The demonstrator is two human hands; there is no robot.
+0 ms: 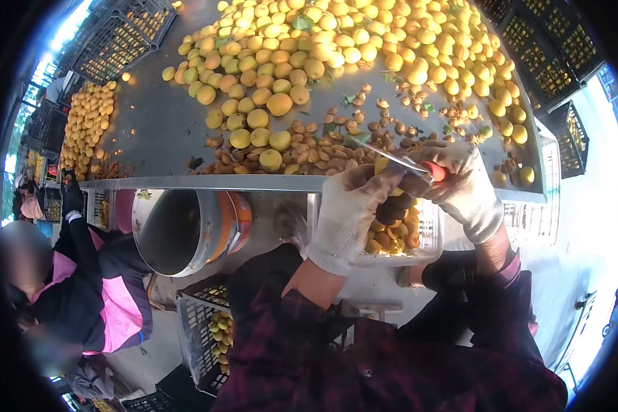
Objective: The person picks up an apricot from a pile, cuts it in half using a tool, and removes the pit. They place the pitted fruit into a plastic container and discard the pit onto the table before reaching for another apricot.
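My left hand (pixel 342 218), in a dirty white knit glove, is closed at the table's front edge with its fingers around an apricot (pixel 380 165), of which only a small yellow part shows. A knife (pixel 399 158) with a thin metal blade and a red handle is gripped in my right hand (pixel 465 187), gloved the same way. Its blade points up and left over the apricot. Both hands are close together above a white crate (pixel 426 255) holding opened apricots (pixel 393 237). Brown apricot pits (pixel 316 150) lie on the table just beyond my hands.
A heap of whole apricots (pixel 336 34) covers much of the metal table (pixel 151 82). Below its raised edge stand a large bucket (pixel 178 230) and a black crate with apricots (pixel 202 329). Another person (pixel 82 288) sits at left. Black crates (pixel 120 38) stand around the table.
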